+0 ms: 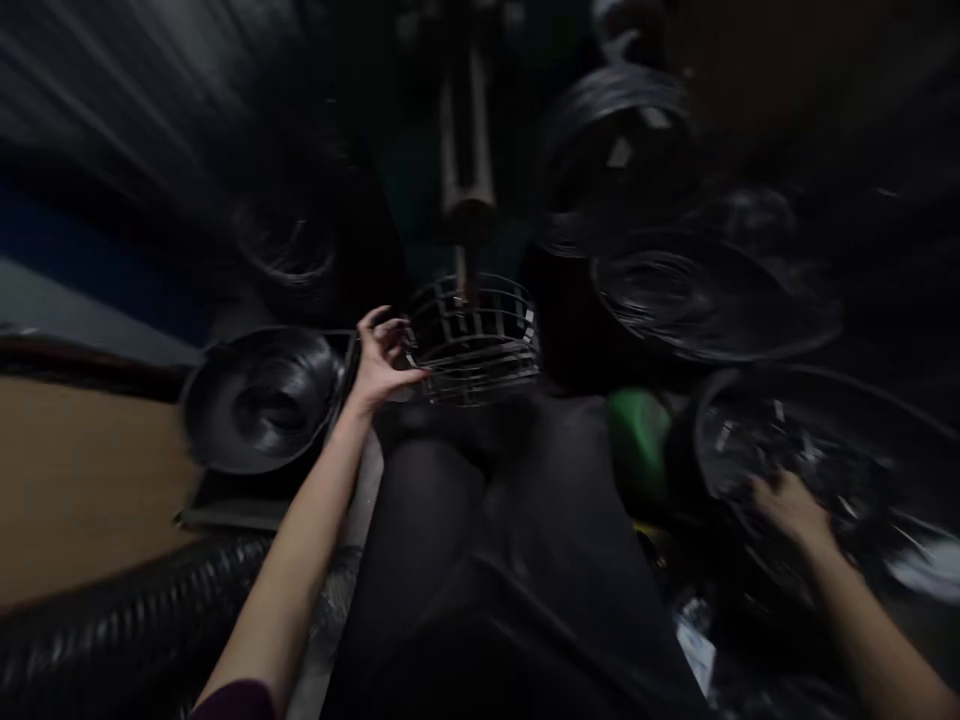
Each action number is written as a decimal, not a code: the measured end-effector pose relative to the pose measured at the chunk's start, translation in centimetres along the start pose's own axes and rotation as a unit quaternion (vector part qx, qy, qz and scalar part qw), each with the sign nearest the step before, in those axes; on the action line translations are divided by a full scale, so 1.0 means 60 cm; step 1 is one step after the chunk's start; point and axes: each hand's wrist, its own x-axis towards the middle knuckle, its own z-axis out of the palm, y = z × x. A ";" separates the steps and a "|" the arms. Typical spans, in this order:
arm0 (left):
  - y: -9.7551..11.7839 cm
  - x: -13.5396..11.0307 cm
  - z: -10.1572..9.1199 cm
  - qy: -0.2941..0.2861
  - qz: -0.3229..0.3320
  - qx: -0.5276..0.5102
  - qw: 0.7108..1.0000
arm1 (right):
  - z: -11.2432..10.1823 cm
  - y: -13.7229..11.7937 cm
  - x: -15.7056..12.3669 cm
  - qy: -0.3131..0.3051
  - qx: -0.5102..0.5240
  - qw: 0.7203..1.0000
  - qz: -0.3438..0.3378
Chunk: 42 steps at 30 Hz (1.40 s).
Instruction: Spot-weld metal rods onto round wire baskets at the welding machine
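A round metal wire cage (480, 362) stands in front of my lap, below an upright machine part (466, 195). My left hand (385, 362) is at the cage's left side, its thumb and curled fingers closed about the wire edge. Off to the right, my right hand (793, 512) is over a wide dark basin (705, 430). Small shiny dark pieces (806, 450) lie in that basin, too blurred to name. Motion smears the fingers of my right hand, so whether they hold a piece does not show.
At left sits a black round dish (262, 400) with a coil-like ring inside. Another dark basin (787, 335) and a large round container (615, 150) stand at the right. Something green (637, 440) is beside my right knee. A tan panel (90, 480) borders the left.
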 end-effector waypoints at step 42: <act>0.113 0.026 0.037 -0.095 0.112 0.235 0.961 | 0.143 -0.356 0.224 -0.034 -0.395 0.851 -0.345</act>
